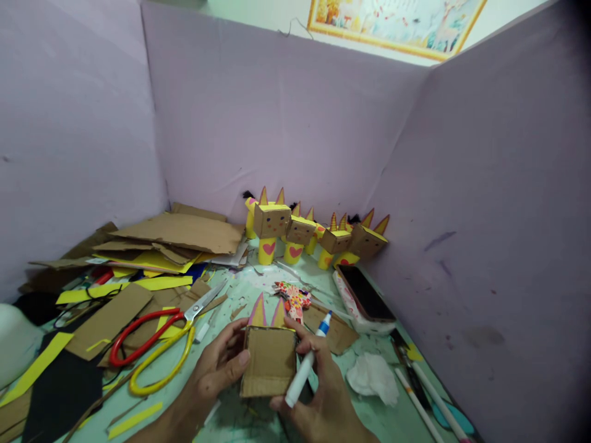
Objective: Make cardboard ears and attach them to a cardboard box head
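Observation:
A square brown cardboard box [269, 363] with two pointed yellow ears edged in pink is held upright near the table's front. My left hand [220, 368] grips its left side, thumb on the front face. My right hand [323, 381] holds its right side and also a white marker [301, 376] with a blue end, slanting up to the right. The box's front face is plain. Behind the hands lies a floral-patterned cutout [294, 298]. Several cardboard figures with boxy heads, pointed ears and yellow bodies [272, 223] stand at the back.
Red and yellow scissors [187, 315] lie open at left among cardboard scraps [111, 317] and yellow strips. Stacked cardboard [180, 232] sits behind them. At right are a phone [364, 292], crumpled tissue [373, 376] and brushes [418, 403]. Purple panels [286, 123] enclose the table.

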### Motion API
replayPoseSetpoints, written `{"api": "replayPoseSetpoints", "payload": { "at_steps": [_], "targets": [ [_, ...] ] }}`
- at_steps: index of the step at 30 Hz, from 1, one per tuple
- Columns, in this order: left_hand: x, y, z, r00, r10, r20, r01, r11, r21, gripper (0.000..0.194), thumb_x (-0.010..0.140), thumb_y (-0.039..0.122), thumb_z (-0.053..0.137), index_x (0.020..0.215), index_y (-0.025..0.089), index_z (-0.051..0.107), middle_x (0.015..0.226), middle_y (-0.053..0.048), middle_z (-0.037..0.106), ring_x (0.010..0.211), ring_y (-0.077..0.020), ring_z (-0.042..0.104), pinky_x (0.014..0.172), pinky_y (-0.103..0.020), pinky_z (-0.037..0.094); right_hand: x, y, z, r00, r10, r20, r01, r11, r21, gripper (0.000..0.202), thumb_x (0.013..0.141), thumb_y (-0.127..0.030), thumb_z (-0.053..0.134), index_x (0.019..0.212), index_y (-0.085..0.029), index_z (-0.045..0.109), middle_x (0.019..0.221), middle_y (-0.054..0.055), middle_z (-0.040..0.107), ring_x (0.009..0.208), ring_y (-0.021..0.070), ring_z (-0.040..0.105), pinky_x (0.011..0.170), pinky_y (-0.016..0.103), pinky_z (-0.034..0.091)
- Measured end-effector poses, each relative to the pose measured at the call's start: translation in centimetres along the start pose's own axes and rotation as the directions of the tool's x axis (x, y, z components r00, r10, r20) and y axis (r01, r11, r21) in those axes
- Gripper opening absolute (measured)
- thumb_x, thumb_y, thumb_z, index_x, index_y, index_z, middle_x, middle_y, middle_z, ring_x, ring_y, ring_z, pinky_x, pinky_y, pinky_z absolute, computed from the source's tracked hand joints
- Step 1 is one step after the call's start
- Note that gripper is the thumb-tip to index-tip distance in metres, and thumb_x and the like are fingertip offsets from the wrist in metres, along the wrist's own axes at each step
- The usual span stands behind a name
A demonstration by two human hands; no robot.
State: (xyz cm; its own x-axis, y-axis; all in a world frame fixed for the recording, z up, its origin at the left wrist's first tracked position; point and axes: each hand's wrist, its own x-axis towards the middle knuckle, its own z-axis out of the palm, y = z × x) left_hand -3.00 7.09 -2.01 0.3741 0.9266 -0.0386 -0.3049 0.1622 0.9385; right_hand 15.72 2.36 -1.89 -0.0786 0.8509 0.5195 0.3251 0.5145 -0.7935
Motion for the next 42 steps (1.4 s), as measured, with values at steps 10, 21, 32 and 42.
{"api": "replayPoseSetpoints", "payload": {
  "at_steps": [10,21,32,42],
  "targets": [
    [0.0,-0.1,0.0,1.0,0.01,0.006,-0.011,1.0,0.005,0.07,0.063,0.052,0.073,0.12,0.018,0.051,0.117,-0.014,0.062,0.115,-0.036,0.052,0.096,-0.044,0.04,0.3,-0.3,0.0,1.0,-0.003,0.017,0.002,1.0,0.022,0.047,0.073,-0.041,0.069,0.105,-0.028,0.037,0.124,0.01,0.054,0.105,0.0234,0.059,0.087,0.03,0.048],
    [-0.2,0.5,0.3,0.998,0.035,0.043,-0.036,0.999,0.021,0.067,0.063,0.049,0.074,0.119,0.019,0.052,0.119,-0.013,0.061,0.113,-0.0353,0.053,0.093,-0.042,0.043,0.2,-0.2,0.1,1.0,-0.001,0.009,0.001,0.999,0.035,0.046,0.072,-0.041,0.068,0.104,-0.03,0.037,0.129,0.007,0.052,0.113,0.0236,0.055,0.09,0.029,0.046],
    [-0.1,0.0,-0.3,0.996,0.006,0.086,-0.005,1.0,-0.018,0.071,0.064,0.041,0.075,0.124,0.018,0.046,0.125,-0.014,0.058,0.118,-0.0361,0.05,0.096,-0.045,0.042,-0.1,0.8,0.4,0.994,-0.051,-0.092,0.053,0.998,0.03,0.051,0.068,-0.046,0.074,0.104,-0.027,0.044,0.131,0.013,0.053,0.115,0.0299,0.055,0.092,0.039,0.047],
    [0.1,0.0,0.0,0.995,0.01,0.103,-0.004,0.998,-0.059,0.061,0.067,0.035,0.074,0.121,0.017,0.05,0.121,-0.013,0.061,0.115,-0.0335,0.053,0.095,-0.044,0.042,1.6,-2.3,-3.9,0.873,0.164,-0.46,0.029,0.923,0.384,0.022,0.09,-0.043,0.05,0.088,-0.022,0.058,0.078,0.005,0.077,0.064,0.0199,0.072,0.058,0.031,0.057]
  ]
}}
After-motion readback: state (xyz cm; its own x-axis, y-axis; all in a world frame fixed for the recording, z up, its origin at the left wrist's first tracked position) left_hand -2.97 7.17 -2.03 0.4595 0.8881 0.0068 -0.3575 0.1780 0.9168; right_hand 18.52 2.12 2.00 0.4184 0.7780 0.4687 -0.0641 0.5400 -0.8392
